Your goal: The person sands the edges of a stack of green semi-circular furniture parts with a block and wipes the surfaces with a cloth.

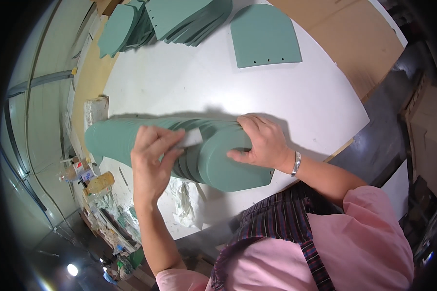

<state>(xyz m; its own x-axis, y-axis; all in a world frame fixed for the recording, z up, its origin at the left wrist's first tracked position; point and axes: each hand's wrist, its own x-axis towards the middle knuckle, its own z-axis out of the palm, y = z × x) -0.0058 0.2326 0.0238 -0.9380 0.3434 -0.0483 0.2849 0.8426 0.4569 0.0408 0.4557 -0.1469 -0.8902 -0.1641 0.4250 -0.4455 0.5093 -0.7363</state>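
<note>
A long row of green rounded panels (pixel 116 140) stands on edge across the white table (pixel 189 92), leaning one on another. My left hand (pixel 150 153) is closed in a pinch on a small white block (pixel 192 138), held over the upper edges of the row near its right end. Around the top edge of the rightmost panel (pixel 226 167) my right hand (pixel 264 145) is closed, with the thumb on its face and the fingers over its rim. Whether those fingers hold one panel or a few cannot be seen.
At the far side lie more stacked green panels (pixel 189 22) and one flat panel (pixel 266 39) with small holes. A white-wrapped block (pixel 96 110) stands at the row's left end. Bottles (pixel 100 183) and a crumpled white cloth (pixel 187 203) are nearby. Brown board (pixel 344 43) lies far right.
</note>
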